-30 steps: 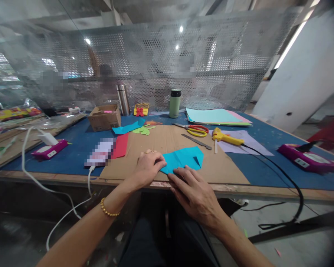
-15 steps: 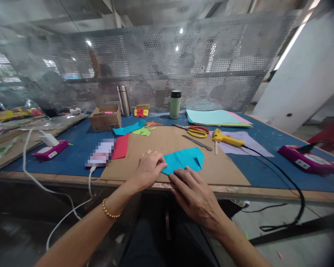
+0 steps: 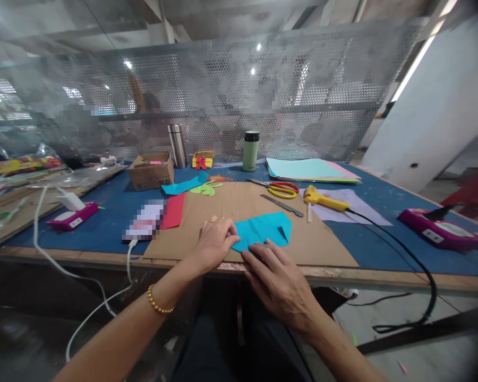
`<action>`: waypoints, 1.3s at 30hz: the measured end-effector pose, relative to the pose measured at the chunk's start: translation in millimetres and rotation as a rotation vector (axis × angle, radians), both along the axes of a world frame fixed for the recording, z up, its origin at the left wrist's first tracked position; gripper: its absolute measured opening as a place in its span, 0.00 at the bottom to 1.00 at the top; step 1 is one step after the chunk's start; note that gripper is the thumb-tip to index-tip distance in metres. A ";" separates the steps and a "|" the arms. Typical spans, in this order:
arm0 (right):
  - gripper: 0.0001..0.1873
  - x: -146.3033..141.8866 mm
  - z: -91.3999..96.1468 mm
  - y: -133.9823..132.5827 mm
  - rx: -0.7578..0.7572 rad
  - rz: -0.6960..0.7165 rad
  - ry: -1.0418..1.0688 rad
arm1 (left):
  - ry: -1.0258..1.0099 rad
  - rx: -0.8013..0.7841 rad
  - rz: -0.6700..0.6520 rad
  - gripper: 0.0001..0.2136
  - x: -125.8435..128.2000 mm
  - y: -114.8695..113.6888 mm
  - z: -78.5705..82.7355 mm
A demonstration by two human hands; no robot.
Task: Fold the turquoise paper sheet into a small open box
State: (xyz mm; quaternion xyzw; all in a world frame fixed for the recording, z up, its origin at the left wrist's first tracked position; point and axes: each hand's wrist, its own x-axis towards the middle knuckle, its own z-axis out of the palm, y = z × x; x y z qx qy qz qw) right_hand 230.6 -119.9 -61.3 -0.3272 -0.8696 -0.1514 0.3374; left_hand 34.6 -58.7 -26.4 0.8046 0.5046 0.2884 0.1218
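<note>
Pinching folded bright-blue paper [image 3: 261, 228] at eight o'clock, left hand [image 3: 214, 239] seemingly anchors it; right hand [image 3: 281, 278], fingers slightly spread, steadies six o'clock.

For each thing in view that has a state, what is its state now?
Blue paper: folded at its right end
Left hand: fingers touching the blue paper
Right hand: fingers on the blue paper
Scissors: lying down, unheld
Glue gun: lying down, unheld
Cardboard box: open on top
Steel flask: upright, capped
Green bottle: upright, lidded
</note>
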 end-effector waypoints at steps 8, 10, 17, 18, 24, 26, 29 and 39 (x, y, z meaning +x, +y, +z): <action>0.17 -3.2 10.0 -4.2 -0.015 0.004 -0.004 | 0.074 -0.036 0.043 0.02 3.1 -0.4 4.3; 0.13 -7.3 16.5 -5.6 -0.025 -0.007 -0.012 | 0.104 -0.059 0.058 0.01 4.4 -0.6 7.8; 0.11 -19.5 28.7 6.8 -0.051 -0.072 -0.077 | 0.114 -0.151 0.047 0.02 4.2 0.2 23.8; 0.11 -20.1 28.4 9.7 -0.038 -0.080 -0.087 | 0.110 -0.155 0.044 0.03 3.9 -0.2 24.9; 0.12 -25.1 20.0 14.4 0.041 -0.145 -0.180 | 0.096 -0.170 0.038 0.03 3.7 0.3 25.8; 0.12 -27.1 18.0 11.7 0.050 -0.157 -0.209 | 0.096 -0.180 0.036 0.03 3.9 2.6 26.2; 0.14 -27.9 18.2 8.4 0.047 -0.146 -0.217 | 0.123 -0.174 0.032 0.04 3.5 3.8 27.6; 0.16 -22.0 18.6 9.0 -0.010 -0.160 -0.198 | 0.305 0.460 -0.041 0.14 -4.9 -62.2 -14.9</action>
